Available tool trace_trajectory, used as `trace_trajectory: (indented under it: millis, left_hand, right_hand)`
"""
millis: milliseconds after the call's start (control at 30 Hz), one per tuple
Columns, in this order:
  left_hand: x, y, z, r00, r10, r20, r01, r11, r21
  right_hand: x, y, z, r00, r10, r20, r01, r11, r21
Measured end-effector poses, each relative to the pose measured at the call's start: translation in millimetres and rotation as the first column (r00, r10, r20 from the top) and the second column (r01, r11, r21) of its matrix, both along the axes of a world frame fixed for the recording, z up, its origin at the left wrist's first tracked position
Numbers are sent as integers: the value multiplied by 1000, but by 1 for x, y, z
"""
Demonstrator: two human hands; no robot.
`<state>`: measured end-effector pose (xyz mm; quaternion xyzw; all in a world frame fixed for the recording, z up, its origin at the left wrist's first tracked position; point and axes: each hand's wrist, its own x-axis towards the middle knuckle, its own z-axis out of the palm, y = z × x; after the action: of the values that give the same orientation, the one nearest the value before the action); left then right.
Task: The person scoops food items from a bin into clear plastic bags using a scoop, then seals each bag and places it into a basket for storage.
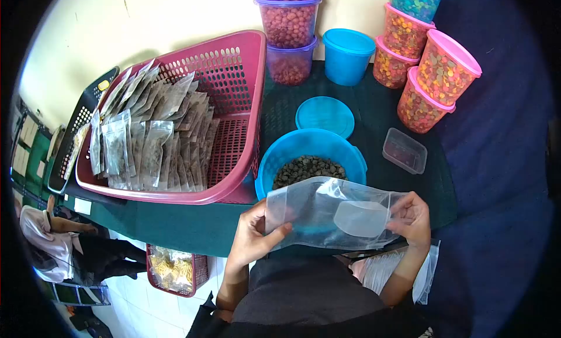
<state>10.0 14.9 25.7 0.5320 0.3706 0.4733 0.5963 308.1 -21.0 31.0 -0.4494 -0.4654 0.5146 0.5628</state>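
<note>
A clear plastic zip bag (310, 212) is stretched sideways between my hands, with a whitish rounded patch (357, 218) on its right half. My left hand (254, 235) grips its left end between thumb and fingers. At the other end, my right hand (412, 217) pinches the bag near what looks like its zip strip. Just behind the bag stands a blue tub (270, 157) holding dark brown pieces (307, 169), its front partly hidden. A round blue lid (325, 117) lies behind that tub.
A big maroon basket (256, 98) with many filled bags (155, 145) stands left. Lidded tubs (450, 66) of colourful pieces are stacked back right, beside a closed blue tub (349, 57). A small clear container (404, 151) sits right. A person (64, 238) is at far left.
</note>
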Motion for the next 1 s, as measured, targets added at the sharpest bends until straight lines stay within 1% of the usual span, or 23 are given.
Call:
trace_trajectory:
  millis: [67, 100, 133, 167, 200, 233, 300, 333, 367, 400, 433, 500, 567, 600, 667, 700, 767, 800, 833, 900, 933, 967, 1000]
  left_hand:
    - [-4, 6, -2, 989, -143, -37, 145, 989, 33]
    - [-3, 9, -2, 989, -145, -36, 147, 989, 35]
    - [-1, 12, -2, 954, -256, 157, 264, 964, -32]
    - [1, 15, -3, 873, -339, 350, 387, 919, -76]
    - [0, 17, -10, 836, -433, 336, 473, 880, -44]
    - [0, 17, -13, 836, -435, 335, 475, 879, -43]
    - [2, 17, -16, 672, -361, 647, 529, 845, -78]
    - [2, 18, -13, 718, -378, 584, 519, 850, -88]
    - [0, 18, -11, 718, -379, 584, 520, 850, -87]
    - [-2, 18, -10, 748, -407, 524, 528, 844, -97]
    - [-3, 19, -10, 774, -433, 462, 534, 838, -108]
    - [-3, 21, -11, 777, -429, 461, 520, 850, -85]
    - [-3, 22, -10, 822, -379, 424, 462, 880, -110]
    - [-3, 22, -10, 822, -378, 426, 461, 881, -108]
    - [-4, 21, -10, 830, -308, 464, 413, 899, -142]
    - [-4, 21, -10, 830, -307, 466, 412, 900, -141]
    - [-7, 20, -10, 758, -325, 565, 474, 870, -135]
    - [-10, 20, -7, 767, -372, 523, 509, 849, -140]
    - [-11, 20, -9, 768, -368, 524, 505, 851, -142]
    - [-11, 21, -16, 475, -432, 767, 672, 740, 0]
    - [-11, 21, -20, 348, -412, 842, 709, 704, 52]
    - [-10, 20, -21, 349, -411, 843, 708, 704, 50]
    - [-9, 20, -21, 401, -436, 805, 702, 711, 35]
  right_hand:
    - [-3, -1, 2, 998, 60, 32, -59, 998, -21]
    - [-5, 0, 2, 998, 58, 33, -57, 998, -19]
    - [-7, 1, 0, 998, 63, 27, -63, 998, 4]
    - [-8, 2, -1, 997, 68, 20, -69, 997, 28]
    - [-8, 2, -2, 998, 66, 20, -67, 997, 29]
    - [-8, 4, -2, 997, 76, -1, -76, 997, 15]
    - [-8, 6, -1, 996, 85, -22, -85, 996, 4]
    - [-10, 7, -1, 996, 86, -19, -85, 996, 8]
    - [-12, 9, 0, 996, 86, -15, -86, 996, 12]
    - [-15, 10, 2, 996, 87, -14, -87, 996, 13]
    - [-19, 10, 7, 997, 62, -51, -63, 998, -10]
    - [-21, 12, 6, 996, 40, -84, -43, 999, -33]
    - [-17, 15, -3, 1000, -20, -12, 21, 997, 71]
    - [-16, 15, -3, 1000, -18, -11, 19, 997, 72]
    - [-15, 16, -2, 961, 12, -277, 1, 999, 46]
    - [-13, 16, -2, 961, 13, -276, 0, 999, 46]
    - [-9, 16, -6, 946, -13, -324, 7, 1000, -20]
    - [-7, 17, -8, 947, -9, -322, 3, 1000, -22]
    - [-6, 17, -11, 958, 8, -288, -9, 1000, -1]
    - [-5, 16, -12, 967, 26, -252, -23, 1000, 17]
    - [-4, 15, -11, 978, 48, -203, -47, 999, 9]
    - [-4, 14, -9, 986, 70, -154, -70, 998, 1]
    - [-5, 14, -8, 986, 70, -154, -71, 997, 0]
